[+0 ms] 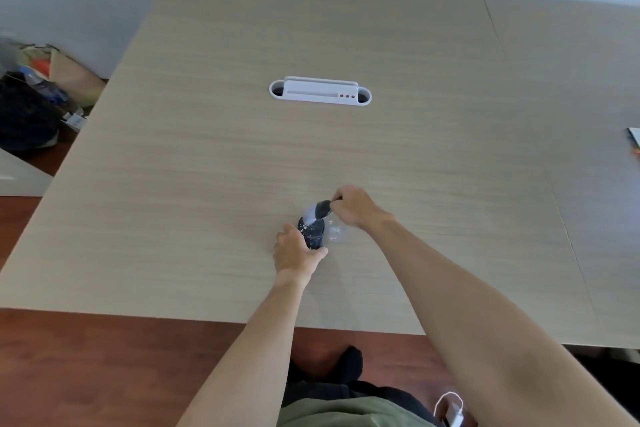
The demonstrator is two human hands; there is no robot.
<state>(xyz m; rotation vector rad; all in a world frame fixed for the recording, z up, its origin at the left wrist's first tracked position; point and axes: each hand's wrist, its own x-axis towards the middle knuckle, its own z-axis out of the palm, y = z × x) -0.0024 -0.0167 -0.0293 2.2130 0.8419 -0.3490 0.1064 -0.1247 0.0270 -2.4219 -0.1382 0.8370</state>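
Dark speckled pouch (313,234) lies on the tabletop (207,149), centre, near the front edge, long axis pointing away from the person. It's too small and blurred to ID exactly; it reads as a small soft case in dark material with pale flecks.

Handling, my read:
- It looks light and soft-sided, gives under a squeeze, and doesn't look fragile.
- The surface looks grippy enough, but something this light will skate on smooth laminate if pulled one-handed, so it needs a brace.
- Best holds: wrap the near end of the body as an anchor, and pinch the flap edge at the far end for the pull.

Current grip matches that:
- Left hand (294,250): fingers and thumb curled round the pouch's near end, thumb on its right flank, pinning it to the tabletop.
- Right hand (353,206): closed to a tight thumb-and-forefinger pinch on the dark flap (323,206), other fingers tucked in.
- The flap is lifted off the body, with a pale grey surface (310,211) exposed under it. Can't tell if that's lining or contents.

A clear crinkly scrap (335,232) lies just right of the pouch, below the right wrist; can't tell if they touch. The white cable tray (320,91) is well apart, further up the tabletop.

Risk: a hard tug on the flap lifts the whole pouch unless the left hand's hold is firm.
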